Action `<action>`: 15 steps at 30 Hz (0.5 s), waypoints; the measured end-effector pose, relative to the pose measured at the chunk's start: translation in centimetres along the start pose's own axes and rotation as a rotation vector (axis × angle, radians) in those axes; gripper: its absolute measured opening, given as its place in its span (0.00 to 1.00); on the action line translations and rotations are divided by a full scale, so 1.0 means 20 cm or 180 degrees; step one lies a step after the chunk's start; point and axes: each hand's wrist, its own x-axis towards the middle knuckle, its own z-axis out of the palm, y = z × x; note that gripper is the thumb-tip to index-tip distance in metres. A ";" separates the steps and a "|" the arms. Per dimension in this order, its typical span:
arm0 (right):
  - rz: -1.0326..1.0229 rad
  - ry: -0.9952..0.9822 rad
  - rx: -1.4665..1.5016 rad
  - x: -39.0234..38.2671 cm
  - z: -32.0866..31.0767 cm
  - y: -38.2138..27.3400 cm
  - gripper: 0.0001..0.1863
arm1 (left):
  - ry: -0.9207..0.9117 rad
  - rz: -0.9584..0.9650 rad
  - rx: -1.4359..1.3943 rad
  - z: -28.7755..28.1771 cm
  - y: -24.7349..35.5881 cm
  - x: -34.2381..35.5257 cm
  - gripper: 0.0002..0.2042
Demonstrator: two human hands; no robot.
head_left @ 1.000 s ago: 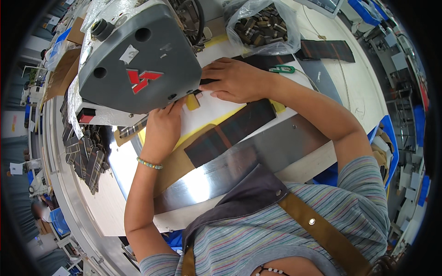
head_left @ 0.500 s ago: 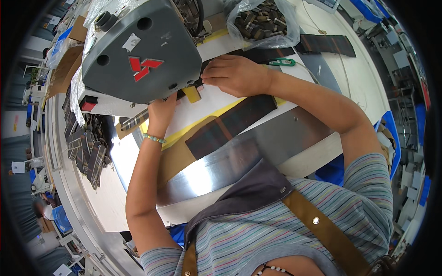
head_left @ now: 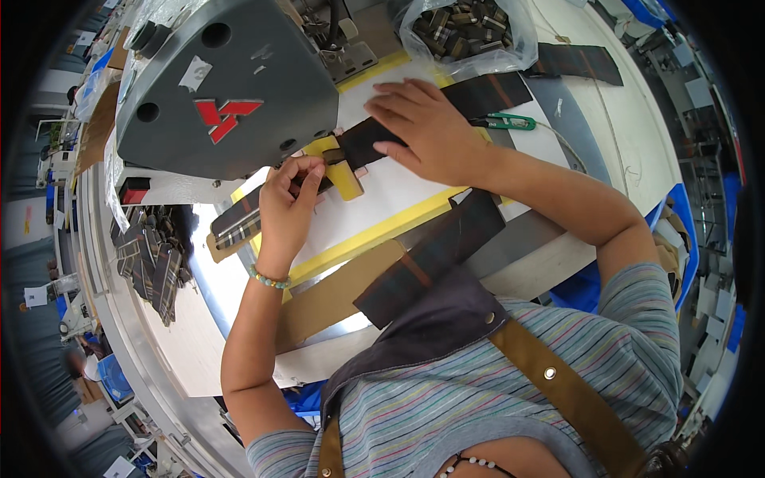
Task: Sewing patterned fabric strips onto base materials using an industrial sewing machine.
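Note:
A dark plaid fabric strip [head_left: 490, 94] lies across a white work plate with yellow edging [head_left: 390, 211]. My right hand [head_left: 438, 135] rests over this strip with its fingers spread. Thumb and fingers of my left hand [head_left: 291, 199] are pinched at the strip's left part, beside a small yellow block [head_left: 344, 180]. A narrow dark band crosses that block. What exactly lies between my left fingertips is partly hidden. Nearer to me, another dark plaid piece [head_left: 434, 259] lies at the table's front edge, next to a tan strip [head_left: 343, 291].
A grey sewing machine head [head_left: 279, 88] overhangs at the upper left. Green thread snips [head_left: 510, 121] lie right of my right hand. A clear bag of small fabric pieces [head_left: 470, 36] stands behind. Plaid strips [head_left: 155, 263] are heaped at the left.
My left hand has come out from beneath the machine head. My right hand has opened and spread flat over the strip. The white plate and the near plaid piece have shifted toward me.

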 end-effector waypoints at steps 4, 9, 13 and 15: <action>-0.0669 -0.0201 0.0680 0.02 -0.01 0.04 0.30 | 0.0197 0.0123 0.0078 0.02 0.00 0.02 0.11; -0.0885 -0.0405 0.0681 0.01 0.03 -0.01 0.30 | 0.0580 0.0390 0.0268 0.12 0.06 0.04 0.11; -0.0075 0.0034 -0.0147 0.02 0.01 0.01 0.26 | 0.0744 0.0482 0.0561 0.13 0.06 0.06 0.11; -0.0353 -0.0193 0.0266 0.03 -0.02 0.03 0.24 | 0.0691 0.0511 0.0533 0.12 0.03 0.06 0.10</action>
